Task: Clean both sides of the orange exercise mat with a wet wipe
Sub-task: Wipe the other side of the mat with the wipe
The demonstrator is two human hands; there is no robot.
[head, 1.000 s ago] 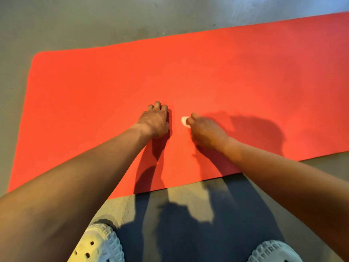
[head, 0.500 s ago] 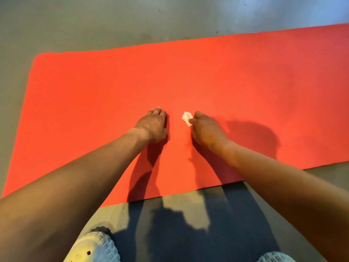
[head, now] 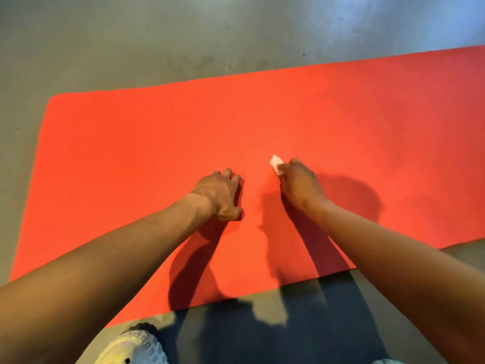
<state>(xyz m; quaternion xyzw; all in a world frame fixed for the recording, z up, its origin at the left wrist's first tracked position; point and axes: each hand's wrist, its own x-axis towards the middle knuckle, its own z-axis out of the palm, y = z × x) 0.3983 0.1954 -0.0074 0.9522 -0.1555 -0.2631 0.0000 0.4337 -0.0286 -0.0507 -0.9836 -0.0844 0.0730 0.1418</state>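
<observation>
**Wiping the upper face of the mat, one hand bracing**

The grey floor [head: 157, 35] carries the orange exercise mat [head: 131, 153], which lies unrolled and flat, so that a whole face is open to the wipe. Its left end and both long edges are in view, while its right end runs out of frame. A white shoe [head: 133, 348] stands on the floor just off the near edge, which puts the middle of the mat within arm's reach.

The left hand [head: 219, 195] rests on the mat with its fingers [head: 231, 176] bent and tips down, holding nothing. It probably takes the person's weight and pins the mat against sliding.

Near it, the right hand [head: 299, 183] pinches the small white wet wipe [head: 276, 162] in curled fingers. The wipe's free end sticks out ahead of the hand and appears to lie on the mat's middle. The underside is presumably not yet done.
</observation>
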